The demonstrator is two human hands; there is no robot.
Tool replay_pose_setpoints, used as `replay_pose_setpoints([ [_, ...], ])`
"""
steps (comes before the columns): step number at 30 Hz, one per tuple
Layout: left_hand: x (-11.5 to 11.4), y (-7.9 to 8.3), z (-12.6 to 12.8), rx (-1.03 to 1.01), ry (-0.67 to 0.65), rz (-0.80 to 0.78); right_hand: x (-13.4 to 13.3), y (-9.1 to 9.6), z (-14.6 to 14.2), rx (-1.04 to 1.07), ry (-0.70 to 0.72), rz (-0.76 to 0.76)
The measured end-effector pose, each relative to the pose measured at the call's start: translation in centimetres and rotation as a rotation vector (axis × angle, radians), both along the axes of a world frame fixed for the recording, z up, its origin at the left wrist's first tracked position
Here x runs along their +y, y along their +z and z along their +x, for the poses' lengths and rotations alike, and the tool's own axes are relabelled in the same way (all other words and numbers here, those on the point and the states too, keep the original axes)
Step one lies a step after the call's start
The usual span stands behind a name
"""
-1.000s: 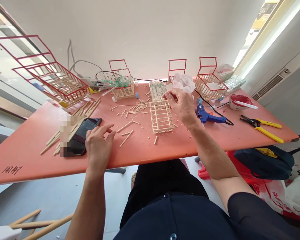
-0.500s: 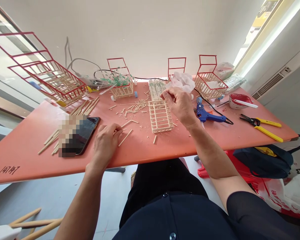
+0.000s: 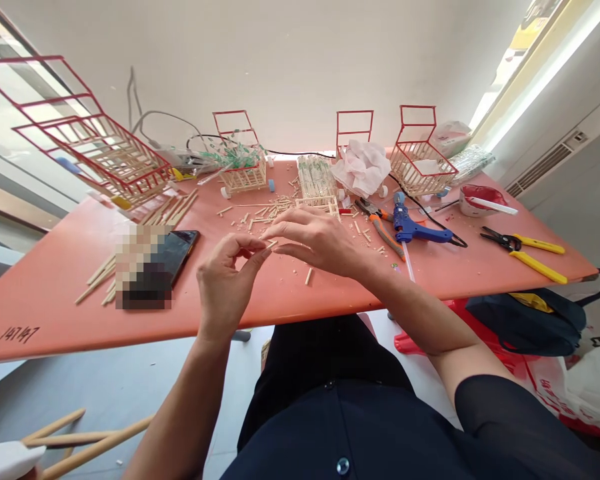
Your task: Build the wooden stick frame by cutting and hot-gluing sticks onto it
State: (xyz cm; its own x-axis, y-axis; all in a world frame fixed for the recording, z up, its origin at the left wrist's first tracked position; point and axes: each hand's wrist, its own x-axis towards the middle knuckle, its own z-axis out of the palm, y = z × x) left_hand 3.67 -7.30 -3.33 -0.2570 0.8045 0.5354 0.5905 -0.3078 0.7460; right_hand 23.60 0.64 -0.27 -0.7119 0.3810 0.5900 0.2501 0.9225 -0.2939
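My left hand and my right hand meet above the near middle of the orange table. Both pinch a short wooden stick between their fingertips. Behind my right hand stands a small unpainted stick cart frame, mostly hidden by the hand. Loose cut sticks and crumbs of wood lie scattered round it.
A phone lies left of my hands beside long sticks. A blue glue gun, orange pliers and yellow cutters lie to the right. Red-framed stick carts and crumpled paper line the back.
My left hand picked up a short stick from the table and rose. My right hand left the cart frame and came down left to take the stick's other end, uncovering the orange pliers.
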Motion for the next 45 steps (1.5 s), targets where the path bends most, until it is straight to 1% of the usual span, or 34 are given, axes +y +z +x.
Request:
replay_pose_setpoints([
  [6,0.2,-0.1,0.7,-0.016,-0.019,0.009,0.1,-0.5,-0.6,-0.041,-0.063,0.018],
  [11,0.1,0.0,1.0,-0.083,-0.044,0.044,-0.1,-0.1,-0.4,-0.056,-0.066,-0.067],
  [13,0.1,0.1,1.3,-0.164,-0.094,0.005,-0.2,0.2,-0.2,-0.019,-0.056,-0.129],
  [15,0.4,0.2,1.6,-0.284,-0.156,-0.043,-0.3,0.5,0.1,0.039,-0.032,-0.19],
  [17,0.8,0.2,2.0,-0.411,-0.19,-0.071,-0.3,0.7,0.3,0.083,-0.011,-0.225],
  [20,1.3,0.1,2.6,-0.559,-0.177,-0.08,-0.2,0.7,0.4,0.081,-0.015,-0.237],
  [23,1.4,0.1,3.0,-0.638,-0.158,-0.078,0.0,0.5,0.2,0.051,-0.037,-0.247],
  [26,1.3,0.1,3.3,-0.688,-0.185,-0.061,0.0,0.4,0.1,0.031,-0.057,-0.262],
  [28,1.3,0.2,3.3,-0.687,-0.211,-0.036,0.1,0.3,0.1,0.03,-0.052,-0.27],
  [34,2.2,0.3,3.3,-0.586,-0.266,0.138,0.3,0.2,0.1,0.078,-0.029,-0.273],
  [41,2.3,0.6,3.0,-0.516,-0.293,0.141,0.1,0.2,0.2,0.155,0.009,-0.245],
  [45,2.3,1.0,3.1,-0.537,-0.323,0.156,0.1,0.1,0.1,0.197,0.008,-0.231],
])
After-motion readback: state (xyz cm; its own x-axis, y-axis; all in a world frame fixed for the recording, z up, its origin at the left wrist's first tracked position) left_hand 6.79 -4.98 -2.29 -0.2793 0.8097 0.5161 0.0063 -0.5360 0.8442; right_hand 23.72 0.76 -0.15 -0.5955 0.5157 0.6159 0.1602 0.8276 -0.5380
